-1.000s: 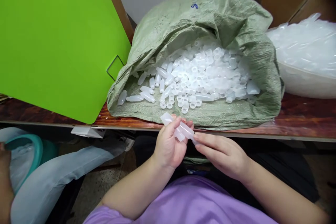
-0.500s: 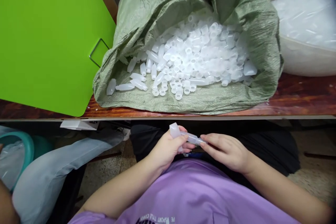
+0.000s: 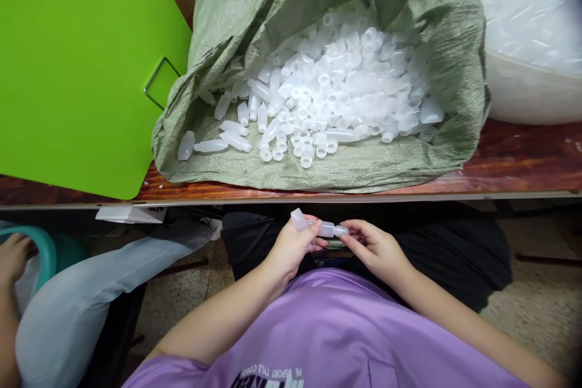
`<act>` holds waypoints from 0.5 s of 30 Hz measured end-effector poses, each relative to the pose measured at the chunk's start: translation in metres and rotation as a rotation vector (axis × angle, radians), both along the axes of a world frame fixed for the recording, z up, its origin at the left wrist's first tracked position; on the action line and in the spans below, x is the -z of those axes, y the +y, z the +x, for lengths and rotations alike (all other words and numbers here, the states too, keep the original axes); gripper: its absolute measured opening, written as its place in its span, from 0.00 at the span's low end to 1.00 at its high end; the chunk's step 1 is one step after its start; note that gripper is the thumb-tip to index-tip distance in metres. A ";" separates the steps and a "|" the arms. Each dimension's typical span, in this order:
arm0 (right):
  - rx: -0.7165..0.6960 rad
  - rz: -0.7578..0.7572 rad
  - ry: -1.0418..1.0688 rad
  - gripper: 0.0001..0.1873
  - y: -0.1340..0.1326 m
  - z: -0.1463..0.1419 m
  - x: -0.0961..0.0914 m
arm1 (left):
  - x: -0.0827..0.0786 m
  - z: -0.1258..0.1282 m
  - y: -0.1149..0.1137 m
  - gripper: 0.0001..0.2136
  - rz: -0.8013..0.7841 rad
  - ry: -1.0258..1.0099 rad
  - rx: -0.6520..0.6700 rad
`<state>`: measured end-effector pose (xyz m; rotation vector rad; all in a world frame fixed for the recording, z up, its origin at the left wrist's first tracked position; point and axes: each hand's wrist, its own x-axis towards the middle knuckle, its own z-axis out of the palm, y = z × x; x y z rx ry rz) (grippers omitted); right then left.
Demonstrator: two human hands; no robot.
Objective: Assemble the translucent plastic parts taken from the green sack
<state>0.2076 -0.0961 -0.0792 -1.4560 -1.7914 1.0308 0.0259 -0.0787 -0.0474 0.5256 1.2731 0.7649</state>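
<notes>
Over my lap, my left hand (image 3: 291, 247) is closed around a translucent white plastic tube (image 3: 325, 229). A second whitish plastic piece (image 3: 297, 220), wider at its visible end, sticks up from the same grip between thumb and fingers. My right hand (image 3: 375, 244) pinches the narrow, clearer tip at the tube's right end with thumb and fingertips. Whether that tip is a separate part I cannot tell. Beyond my hands, a heap of similar small translucent plastic tubes (image 3: 327, 103) spills inside an open green woven sack (image 3: 222, 30).
The sack lies on a reddish-brown wooden table (image 3: 522, 163). A bright green board (image 3: 77, 66) with a metal handle stands left, a full whitish bag (image 3: 536, 91) right. At lower left, another person's hand (image 3: 16, 257) reaches into a teal bucket (image 3: 45, 248).
My right hand has drawn slightly left and up, its fingers more curled at the tube's tip. The other person's hand has appeared in the teal bucket. The view has shifted a little.
</notes>
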 end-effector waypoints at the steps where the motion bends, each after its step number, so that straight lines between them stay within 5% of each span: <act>1: -0.009 0.054 -0.011 0.13 0.000 0.002 0.001 | 0.000 0.000 0.000 0.17 -0.001 0.001 0.011; 8: -0.343 0.460 -0.228 0.15 0.004 0.024 0.002 | -0.001 -0.003 0.003 0.16 -0.102 -0.034 0.121; 11: -0.299 0.254 -0.180 0.13 0.009 0.022 0.000 | 0.000 -0.004 0.001 0.16 -0.096 -0.042 0.127; 15: -0.085 -0.102 -0.082 0.25 0.012 0.007 0.003 | 0.001 0.000 0.001 0.17 -0.017 -0.001 0.076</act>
